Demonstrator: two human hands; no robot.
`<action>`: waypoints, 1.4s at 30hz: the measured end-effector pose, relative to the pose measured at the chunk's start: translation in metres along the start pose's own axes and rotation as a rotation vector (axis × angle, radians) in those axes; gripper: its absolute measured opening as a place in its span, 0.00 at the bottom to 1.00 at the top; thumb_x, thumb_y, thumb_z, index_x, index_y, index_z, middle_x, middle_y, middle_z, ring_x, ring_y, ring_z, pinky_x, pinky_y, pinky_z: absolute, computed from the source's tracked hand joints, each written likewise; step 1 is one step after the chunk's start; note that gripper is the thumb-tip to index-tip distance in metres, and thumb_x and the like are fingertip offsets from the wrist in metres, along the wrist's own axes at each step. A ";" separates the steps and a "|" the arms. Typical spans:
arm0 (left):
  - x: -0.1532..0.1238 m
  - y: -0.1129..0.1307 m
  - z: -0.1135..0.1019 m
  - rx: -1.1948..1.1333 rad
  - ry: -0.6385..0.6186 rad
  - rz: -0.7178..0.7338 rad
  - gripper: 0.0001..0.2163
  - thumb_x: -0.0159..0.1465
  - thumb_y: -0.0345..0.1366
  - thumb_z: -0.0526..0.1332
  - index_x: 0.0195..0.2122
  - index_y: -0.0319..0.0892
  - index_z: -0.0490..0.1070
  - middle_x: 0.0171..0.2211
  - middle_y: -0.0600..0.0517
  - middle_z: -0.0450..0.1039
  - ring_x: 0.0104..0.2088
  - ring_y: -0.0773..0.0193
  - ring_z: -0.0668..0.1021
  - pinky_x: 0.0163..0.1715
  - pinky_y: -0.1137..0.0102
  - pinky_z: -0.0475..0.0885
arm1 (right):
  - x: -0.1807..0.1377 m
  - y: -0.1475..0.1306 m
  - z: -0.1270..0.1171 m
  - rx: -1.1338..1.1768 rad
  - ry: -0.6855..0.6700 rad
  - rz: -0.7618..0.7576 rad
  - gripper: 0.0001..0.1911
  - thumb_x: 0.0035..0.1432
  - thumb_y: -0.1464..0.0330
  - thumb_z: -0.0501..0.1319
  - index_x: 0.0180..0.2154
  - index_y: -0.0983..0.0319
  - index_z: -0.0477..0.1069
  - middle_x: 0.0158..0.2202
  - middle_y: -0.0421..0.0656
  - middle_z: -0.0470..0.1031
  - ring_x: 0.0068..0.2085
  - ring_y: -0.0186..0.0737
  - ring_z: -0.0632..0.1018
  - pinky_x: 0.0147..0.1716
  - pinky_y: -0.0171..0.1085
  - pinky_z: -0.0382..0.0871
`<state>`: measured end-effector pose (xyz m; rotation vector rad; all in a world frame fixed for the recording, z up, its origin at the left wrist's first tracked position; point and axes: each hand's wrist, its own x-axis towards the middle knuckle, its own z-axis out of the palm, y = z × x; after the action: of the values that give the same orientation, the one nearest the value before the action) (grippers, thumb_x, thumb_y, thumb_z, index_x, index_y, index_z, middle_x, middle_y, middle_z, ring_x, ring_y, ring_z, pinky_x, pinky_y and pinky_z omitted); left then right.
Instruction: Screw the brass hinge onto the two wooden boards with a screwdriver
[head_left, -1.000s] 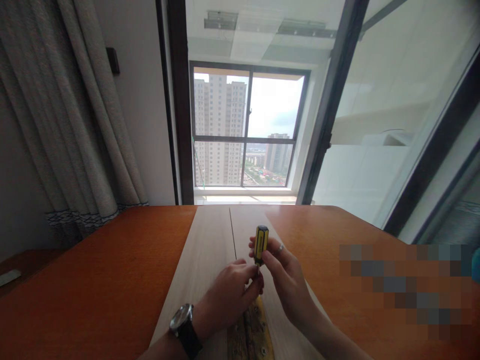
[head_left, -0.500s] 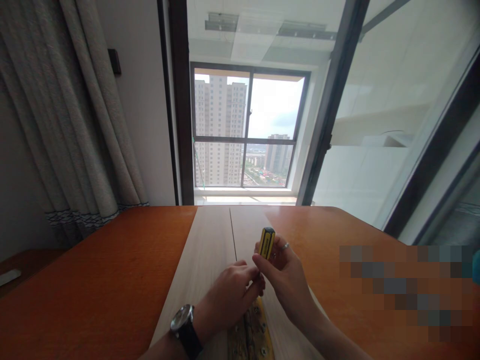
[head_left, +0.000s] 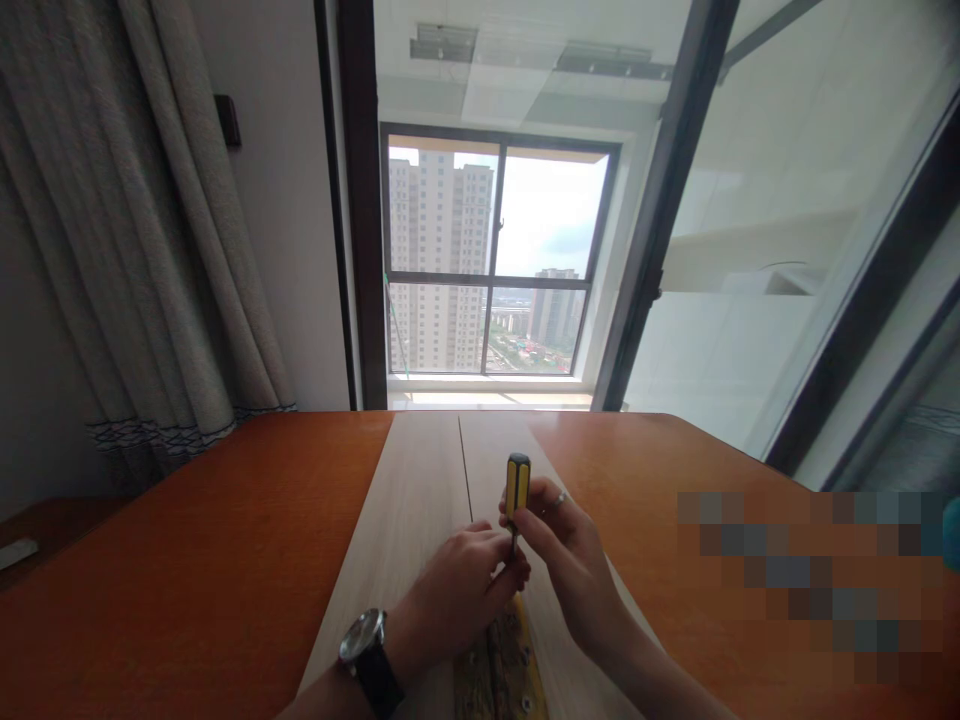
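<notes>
A short screwdriver (head_left: 517,485) with a yellow and black handle stands nearly upright in front of me. My right hand (head_left: 574,550) grips its handle between thumb and fingers. Lower down, my left hand (head_left: 472,580), with a watch (head_left: 367,645) on the wrist, is closed around the lower end of the metal shaft. The tip is hidden by those fingers, and I cannot tell whether a screw is there. Under and in front of my left hand lies a brass-coloured hinge (head_left: 510,665) with several screws in it, along the seam of two pale boards (head_left: 420,470).
The boards lie on an orange-brown wooden table (head_left: 247,540). A blurred-out patch (head_left: 810,570) covers the table's right side. Beyond the far edge are a dark-framed glass door and a window (head_left: 499,250); a grey curtain (head_left: 150,250) hangs at the left.
The screwdriver handle has shifted slightly left, has turned and now stands more upright. My right hand has moved left with it. My left hand has stayed in place.
</notes>
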<state>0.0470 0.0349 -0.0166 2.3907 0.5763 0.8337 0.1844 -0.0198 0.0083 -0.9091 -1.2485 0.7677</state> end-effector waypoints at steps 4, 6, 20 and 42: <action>0.000 0.002 -0.001 0.023 0.003 0.001 0.06 0.68 0.29 0.60 0.32 0.41 0.72 0.38 0.48 0.78 0.42 0.58 0.78 0.45 0.67 0.72 | 0.000 -0.001 0.000 -0.031 0.007 -0.013 0.11 0.63 0.58 0.63 0.37 0.59 0.73 0.31 0.40 0.74 0.34 0.38 0.75 0.33 0.34 0.70; 0.000 0.002 -0.002 0.039 -0.001 -0.004 0.07 0.68 0.29 0.60 0.32 0.41 0.71 0.37 0.48 0.78 0.41 0.59 0.78 0.43 0.68 0.72 | -0.001 -0.001 0.000 -0.055 0.022 -0.012 0.12 0.64 0.57 0.62 0.37 0.59 0.73 0.33 0.41 0.75 0.35 0.39 0.76 0.35 0.35 0.70; -0.001 0.000 -0.002 0.063 -0.049 0.005 0.08 0.69 0.31 0.57 0.35 0.41 0.75 0.38 0.46 0.79 0.43 0.56 0.78 0.50 0.64 0.73 | -0.001 0.005 0.003 -0.170 0.115 -0.092 0.10 0.56 0.69 0.68 0.39 0.57 0.70 0.32 0.37 0.70 0.36 0.40 0.71 0.40 0.39 0.65; -0.002 0.004 -0.004 0.039 -0.040 -0.051 0.04 0.66 0.29 0.62 0.33 0.41 0.74 0.37 0.49 0.77 0.43 0.57 0.78 0.51 0.64 0.71 | -0.001 -0.003 0.004 -0.118 0.117 -0.125 0.11 0.66 0.59 0.61 0.44 0.58 0.74 0.35 0.42 0.80 0.38 0.43 0.81 0.40 0.41 0.74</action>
<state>0.0442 0.0317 -0.0124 2.4122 0.6403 0.7578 0.1801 -0.0220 0.0110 -0.9483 -1.2441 0.5388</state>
